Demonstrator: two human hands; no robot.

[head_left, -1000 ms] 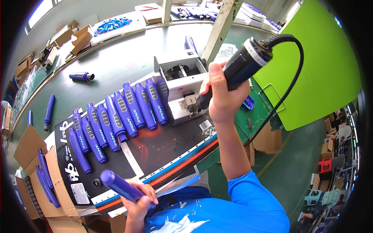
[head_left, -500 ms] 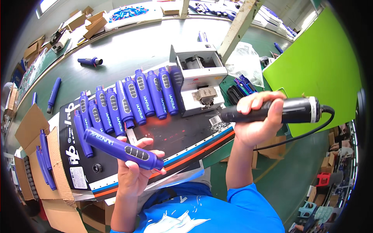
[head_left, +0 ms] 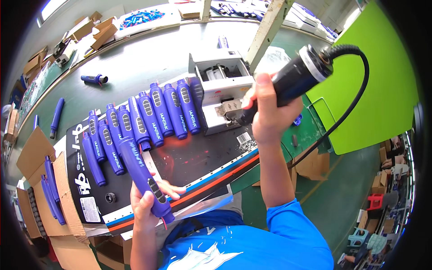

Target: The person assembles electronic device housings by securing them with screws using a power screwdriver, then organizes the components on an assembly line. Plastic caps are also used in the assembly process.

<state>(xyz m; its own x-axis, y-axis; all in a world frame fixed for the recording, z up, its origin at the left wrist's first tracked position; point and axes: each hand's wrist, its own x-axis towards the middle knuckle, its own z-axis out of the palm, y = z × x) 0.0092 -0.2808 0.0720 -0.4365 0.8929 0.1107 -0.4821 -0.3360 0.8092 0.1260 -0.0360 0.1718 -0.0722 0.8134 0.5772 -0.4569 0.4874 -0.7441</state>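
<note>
My left hand (head_left: 143, 208) is closed around a purple tube-shaped handle (head_left: 137, 164) that carries a dark oval button panel. This handle stands tilted, its upper end overlapping the row behind it, and a bit of red wire shows at its lower end. In my right hand (head_left: 274, 119) is a black corded electric screwdriver (head_left: 297, 78), gripped round its body. The screwdriver slants down and left, and its front end is at the metal block of a white screw feeder (head_left: 229, 90). Whether it touches the block is hidden. Several more purple handles (head_left: 158, 105) lie side by side left of the feeder.
A black printed mat (head_left: 193, 157) covers the bench beneath the row. A small black ring (head_left: 110, 197) lies on it. At left stands an open cardboard box (head_left: 65, 193) beside more handles. A green panel (head_left: 373, 85) rises at right, and the screwdriver's cable (head_left: 355, 110) loops before it.
My right hand has moved left and tipped the screwdriver, bringing its front end to the feeder. The handle in my left hand has swung steeper and moved slightly lower.
</note>
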